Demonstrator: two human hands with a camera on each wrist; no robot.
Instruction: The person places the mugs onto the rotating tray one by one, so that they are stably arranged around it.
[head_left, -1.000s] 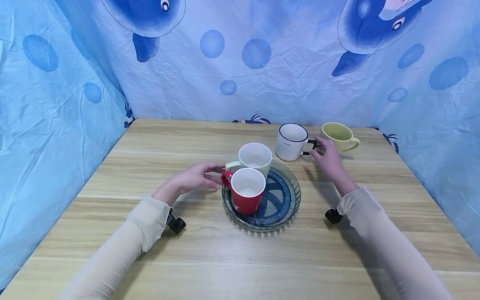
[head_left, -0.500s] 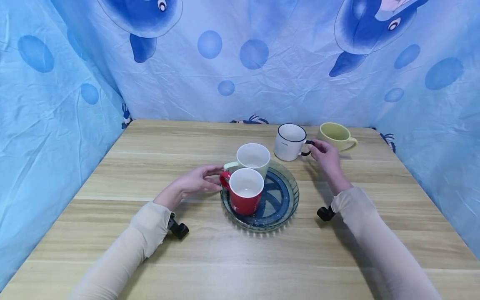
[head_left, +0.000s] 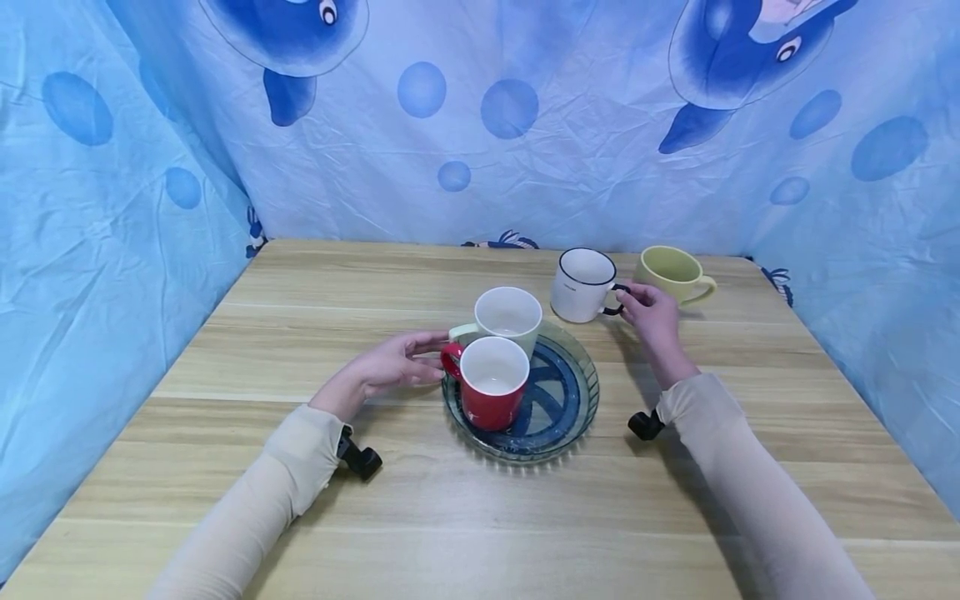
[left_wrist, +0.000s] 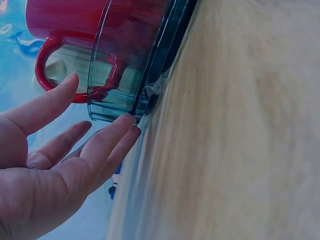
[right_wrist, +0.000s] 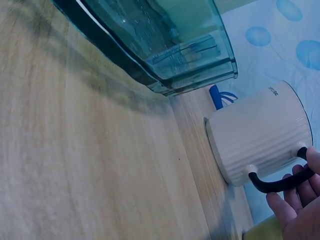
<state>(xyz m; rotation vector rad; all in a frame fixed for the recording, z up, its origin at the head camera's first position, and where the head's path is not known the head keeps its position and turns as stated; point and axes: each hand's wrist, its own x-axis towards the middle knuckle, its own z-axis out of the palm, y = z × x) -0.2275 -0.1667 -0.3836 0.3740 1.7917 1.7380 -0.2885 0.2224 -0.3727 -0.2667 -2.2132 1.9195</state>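
Note:
A round clear glass tray with a blue pattern carries a red mug in front and a pale green mug behind it. Beside the tray's left rim is my left hand, fingers extended; in the left wrist view its fingertips are at the glass edge, thumb near the red handle. Behind the tray to the right stands a white mug with a black rim, upright on the table. My right hand holds its black handle between thumb and fingers.
A yellow-green mug stands just behind my right hand, its handle to the right. The wooden table ends at a blue dolphin-print curtain at the back and sides.
My right hand has come slightly left and its fingers have closed on the white mug's handle. The left hand and the mugs look nearly unmoved.

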